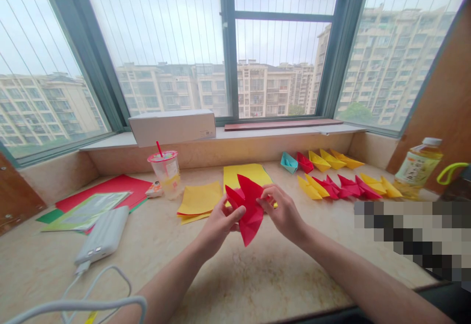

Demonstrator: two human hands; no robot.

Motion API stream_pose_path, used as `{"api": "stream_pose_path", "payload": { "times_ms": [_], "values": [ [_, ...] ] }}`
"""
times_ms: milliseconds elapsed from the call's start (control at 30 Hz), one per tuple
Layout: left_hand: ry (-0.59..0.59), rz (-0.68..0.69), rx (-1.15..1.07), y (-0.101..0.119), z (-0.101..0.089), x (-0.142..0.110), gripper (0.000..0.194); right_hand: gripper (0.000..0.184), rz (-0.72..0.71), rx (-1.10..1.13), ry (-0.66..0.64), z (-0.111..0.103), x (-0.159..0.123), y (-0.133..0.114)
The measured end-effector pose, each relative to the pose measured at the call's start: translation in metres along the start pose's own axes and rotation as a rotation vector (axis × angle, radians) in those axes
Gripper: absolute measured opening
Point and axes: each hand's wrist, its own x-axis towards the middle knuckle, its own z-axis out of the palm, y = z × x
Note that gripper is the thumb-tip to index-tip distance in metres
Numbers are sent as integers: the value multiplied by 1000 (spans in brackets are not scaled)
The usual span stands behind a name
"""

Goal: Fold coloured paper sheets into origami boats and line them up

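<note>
A red folded paper piece (250, 208) with pointed corners is held up above the counter, between both hands. My left hand (223, 218) grips its left side, thumb on the front face. On the right edge, my right hand (280, 210) pinches the paper between thumb and fingers. Behind them lie a stack of orange-yellow paper squares (202, 198) and brighter yellow paper (245, 171), which the hands and red piece partly cover. To the right stand folded paper boats, among them a light blue boat (289, 162), a red boat (305, 162) and several yellow and magenta pieces (333, 186).
A drink cup with a straw (165, 172) stands at the back left, near red paper sheets (110, 191). A white power bank (105, 233) with a cable (91, 304) lies front left. A bottle (419, 167) stands at the right; a white box (172, 127) rests on the windowsill.
</note>
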Motion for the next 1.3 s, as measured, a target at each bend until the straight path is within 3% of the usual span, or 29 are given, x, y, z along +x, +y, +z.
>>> {"api": "stream_pose_path", "payload": {
  "times_ms": [133,333,567,700,833,967,1300],
  "values": [
    [-29,85,-152,-2,3,-1,91,14,55,-81,35,1,-1,0],
    [-15,104,-183,-2,6,0,66,17,80,-176,-4,0,-3,-4],
    [17,156,-52,-4,6,-4,89,17,120,-245,20,0,-1,-6],
    [-37,161,-22,-1,6,-7,76,18,169,-237,15,0,1,-6],
    [-164,174,16,-2,4,-10,57,18,194,-244,25,0,1,-6],
    [-282,194,50,-1,1,-14,55,16,216,-245,25,0,1,-6],
    [-118,204,254,-7,2,-4,34,17,138,-125,-18,0,-2,-12]
  ]
}}
